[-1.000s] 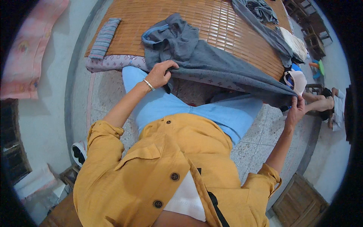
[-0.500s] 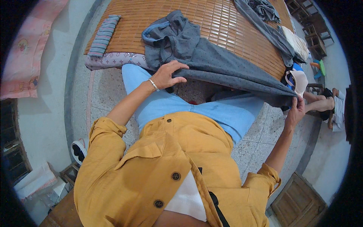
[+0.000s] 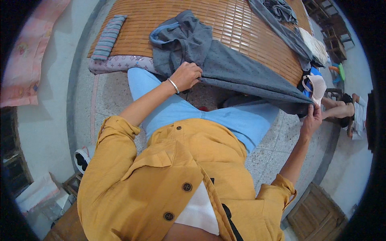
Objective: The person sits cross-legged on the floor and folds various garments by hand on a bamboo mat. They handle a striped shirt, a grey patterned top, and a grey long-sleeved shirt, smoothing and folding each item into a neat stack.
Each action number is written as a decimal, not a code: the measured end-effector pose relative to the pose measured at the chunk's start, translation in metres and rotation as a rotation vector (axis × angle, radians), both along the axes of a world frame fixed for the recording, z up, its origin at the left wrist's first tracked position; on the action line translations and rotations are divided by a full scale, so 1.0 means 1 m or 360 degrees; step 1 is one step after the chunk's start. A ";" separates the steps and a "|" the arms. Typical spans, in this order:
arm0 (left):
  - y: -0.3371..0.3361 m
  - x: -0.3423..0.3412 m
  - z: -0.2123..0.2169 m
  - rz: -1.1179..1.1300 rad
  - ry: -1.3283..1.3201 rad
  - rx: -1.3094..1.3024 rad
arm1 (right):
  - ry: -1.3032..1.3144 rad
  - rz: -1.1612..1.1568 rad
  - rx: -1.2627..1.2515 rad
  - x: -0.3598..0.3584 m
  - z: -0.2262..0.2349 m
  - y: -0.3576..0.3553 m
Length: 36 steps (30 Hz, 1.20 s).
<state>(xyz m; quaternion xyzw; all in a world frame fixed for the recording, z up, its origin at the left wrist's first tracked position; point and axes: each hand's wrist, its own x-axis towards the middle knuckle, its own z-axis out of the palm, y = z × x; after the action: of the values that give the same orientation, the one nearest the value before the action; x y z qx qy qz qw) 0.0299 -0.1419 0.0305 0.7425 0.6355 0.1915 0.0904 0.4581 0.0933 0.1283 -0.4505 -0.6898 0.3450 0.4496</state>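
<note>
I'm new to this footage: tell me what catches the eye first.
A long grey garment stretches across the near edge of a bamboo-mat bed, the left hand gripping its middle and the right hand pinching its far end. Below, the person's mustard-yellow jacket fills the foreground.

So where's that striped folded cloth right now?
The striped folded cloth lies at the upper left of the head view, on the bamboo mat, left of the grey garment.
</note>
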 end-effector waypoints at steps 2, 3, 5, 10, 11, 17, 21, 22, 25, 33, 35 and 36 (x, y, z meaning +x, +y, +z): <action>-0.002 -0.001 -0.004 0.0040 -0.0064 -0.0041 | -0.0031 -0.0024 -0.0004 0.003 -0.002 0.000; -0.002 -0.001 -0.006 0.0035 -0.0131 0.0005 | -0.0047 -0.0035 -0.0006 0.004 -0.003 0.000; -0.001 -0.002 -0.008 0.0029 -0.0266 0.0101 | -0.0030 -0.0039 -0.0014 0.005 -0.004 0.000; 0.001 -0.004 -0.014 0.0019 -0.0598 0.0161 | -0.0069 -0.0093 -0.0017 0.003 -0.004 0.000; 0.001 -0.004 -0.014 0.0034 -0.0632 0.0117 | -0.0074 -0.0081 -0.0010 0.002 -0.003 -0.001; 0.006 -0.009 -0.005 -0.0156 -0.0073 0.0279 | -0.0089 -0.0052 -0.0019 -0.004 0.013 -0.005; 0.010 -0.019 0.019 0.0053 -0.0232 0.0463 | -0.0124 0.0025 0.0216 0.004 0.034 0.026; 0.015 -0.028 0.039 0.0132 -0.0258 0.0463 | -0.0226 -0.0015 0.0323 -0.001 0.053 0.033; 0.032 -0.064 0.130 0.0250 -0.0288 0.0766 | -0.0805 -0.0317 0.0863 -0.024 0.152 0.040; 0.009 -0.096 0.252 0.0104 0.0187 0.0732 | -0.0977 0.0356 0.0850 -0.070 0.243 0.099; -0.004 -0.119 0.257 0.0334 -0.0428 0.0619 | -0.0576 0.0128 0.0954 -0.068 0.267 0.088; -0.011 -0.126 0.262 0.0449 -0.0732 0.0548 | -0.0366 0.0027 0.0993 -0.070 0.277 0.085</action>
<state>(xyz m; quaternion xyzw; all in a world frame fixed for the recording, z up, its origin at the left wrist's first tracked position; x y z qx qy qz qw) -0.0966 -0.1525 0.2927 0.5885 0.6534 0.4697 0.0773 0.3883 0.1782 0.4052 -0.3213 -0.8122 0.0678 0.4821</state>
